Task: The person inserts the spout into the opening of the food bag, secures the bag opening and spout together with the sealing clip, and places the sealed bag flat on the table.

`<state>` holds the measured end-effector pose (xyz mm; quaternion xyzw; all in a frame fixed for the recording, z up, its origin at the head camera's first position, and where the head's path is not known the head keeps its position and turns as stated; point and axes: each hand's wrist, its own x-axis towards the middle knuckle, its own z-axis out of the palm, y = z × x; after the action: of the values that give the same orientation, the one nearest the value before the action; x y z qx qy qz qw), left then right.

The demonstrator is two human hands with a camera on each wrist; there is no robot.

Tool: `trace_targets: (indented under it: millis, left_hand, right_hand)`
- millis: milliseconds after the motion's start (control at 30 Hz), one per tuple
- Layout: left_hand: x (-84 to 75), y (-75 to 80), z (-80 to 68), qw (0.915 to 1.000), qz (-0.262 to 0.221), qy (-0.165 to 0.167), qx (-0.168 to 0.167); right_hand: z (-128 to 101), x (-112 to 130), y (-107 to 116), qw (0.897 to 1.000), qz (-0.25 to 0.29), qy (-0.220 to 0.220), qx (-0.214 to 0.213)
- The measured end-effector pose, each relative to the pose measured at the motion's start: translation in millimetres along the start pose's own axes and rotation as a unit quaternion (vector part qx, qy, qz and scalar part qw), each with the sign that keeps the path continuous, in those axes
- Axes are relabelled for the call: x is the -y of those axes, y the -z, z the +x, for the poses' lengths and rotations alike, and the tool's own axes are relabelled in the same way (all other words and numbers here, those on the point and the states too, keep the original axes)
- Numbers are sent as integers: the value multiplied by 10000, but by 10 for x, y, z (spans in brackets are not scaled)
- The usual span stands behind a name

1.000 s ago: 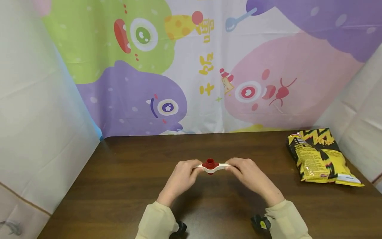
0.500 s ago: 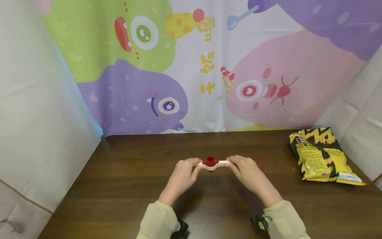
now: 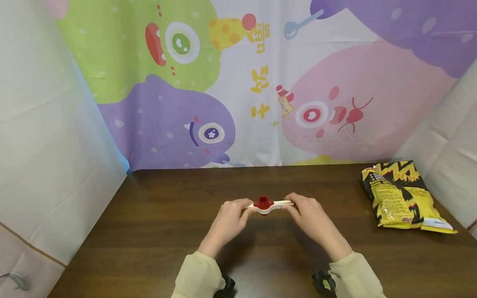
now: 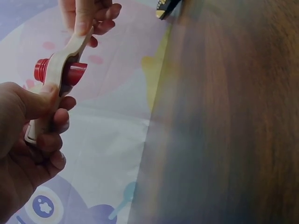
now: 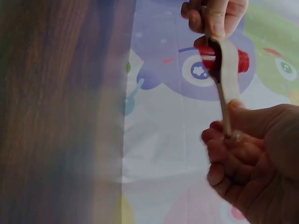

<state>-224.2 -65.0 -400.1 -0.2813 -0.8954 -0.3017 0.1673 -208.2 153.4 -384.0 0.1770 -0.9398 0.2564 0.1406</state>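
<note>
In the head view, a white clip (image 3: 266, 205) with a red spout (image 3: 263, 202) at its middle is held above the dark wooden table (image 3: 156, 223), slightly at 12 o'clock from both wrists. Its left end is pinched by the left hand (image 3: 227, 221), its right end by the right hand (image 3: 307, 217); the fingers of both are curled in around the ends. A yellow and black snack bag (image 3: 402, 196) lies flat at about 3 o'clock from the hands, well apart from them. A cartoon monster backdrop (image 3: 238, 82) hangs behind the table.

In the left wrist view, the clip (image 4: 58, 79) is gripped between thumb and curled fingers of the left hand (image 4: 28, 140), with the red spout (image 4: 60, 72) at 12 o'clock from the thumb.

In the right wrist view, the clip (image 5: 226, 74) is pinched between thumb and bent fingers of the right hand (image 5: 252, 158); the far end is held by the left hand (image 5: 212, 16) at 12 o'clock.
</note>
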Motion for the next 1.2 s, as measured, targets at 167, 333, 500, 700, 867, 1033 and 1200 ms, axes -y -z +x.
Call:
trace_targets:
  millis: [167, 333, 500, 700, 867, 1033, 1200]
  left_hand:
    - [1, -2, -7, 9999, 0, 120, 124]
    - [-9, 3, -25, 9987, -135, 366, 320]
    - [-29, -28, -17, 9985, 60, 531, 65]
    - [-49, -65, -14, 9959, 290, 836, -165]
    - [-62, -67, -16, 9949, 552, 811, -251]
    - [-69, -67, -8, 9930, 768, 841, -301]
    - [-77, -72, -3, 9921, 758, 976, -218]
  right_hand:
    - [-1, 22, -9, 9999, 6, -83, -62]
    - [-9, 33, -36, 9999, 34, -85, -75]
    - [-17, 49, -58, 9999, 66, -38, -106]
    - [-14, 68, -72, 9996, 59, 203, -162]
    - [-15, 69, -84, 9998, 119, 172, -36]
    - [-13, 57, -93, 9998, 147, 160, -43]
    - [-10, 52, -99, 9996, 133, 215, -120]
